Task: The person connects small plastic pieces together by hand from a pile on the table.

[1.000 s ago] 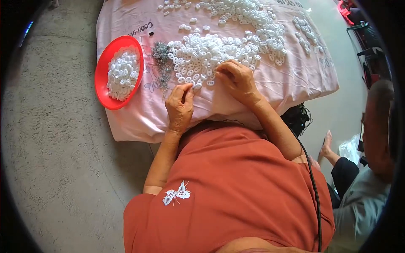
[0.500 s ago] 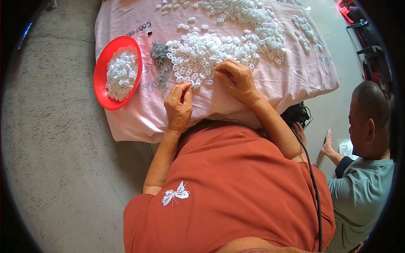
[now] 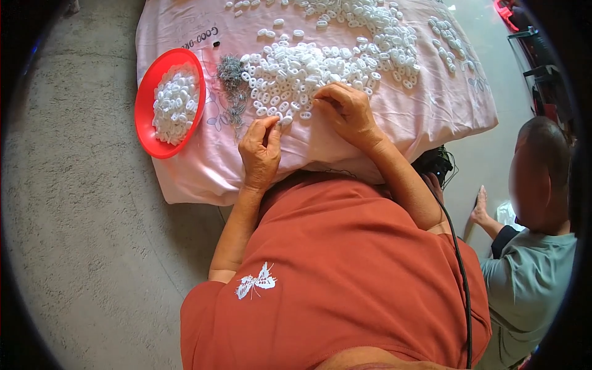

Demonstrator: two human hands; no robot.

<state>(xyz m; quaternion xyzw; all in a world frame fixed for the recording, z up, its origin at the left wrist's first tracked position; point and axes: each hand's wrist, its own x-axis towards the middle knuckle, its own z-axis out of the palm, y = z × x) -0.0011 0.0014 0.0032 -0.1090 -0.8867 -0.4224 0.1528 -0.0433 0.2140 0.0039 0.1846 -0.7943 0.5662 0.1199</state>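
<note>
2 hands in view. L hand (image 3: pixel 259 154): thumb + index pinched on 1 white oval pc (image 3: pixel 285 120) at near edge of the main heap (image 3: pixel 308 71). R hand (image 3: pixel 350 114): fingers bent, tips together just right of there, by the heap; couldn't tell if they gripped anything.

Counts: 1 red bowl (image 3: pixel 144 105) at left w/ white pcs inside (image 3: pixel 176 105); 1 grey wiry clump (image 3: pixel 230 74) btwn bowl & heap; 1 small black bit (image 3: pixel 216 44) above it; 1 smaller group of white pcs (image 3: pixel 449 40) at far right. All on 1 pink cloth (image 3: pixel 296 145). Also 1 other person (image 3: pixel 530 277), lower right, + 1 black cable (image 3: pixel 460 271) over wearer's red shirt (image 3: pixel 351 265).

Hard to see: pcs overlapped, too many to count; top heap (image 3: pixel 364 15) cut off by upper edge; R fingertips partly hidden by own hand; dark obj (image 3: pixel 436 161) under cloth unclear; other person's face blurred.
</note>
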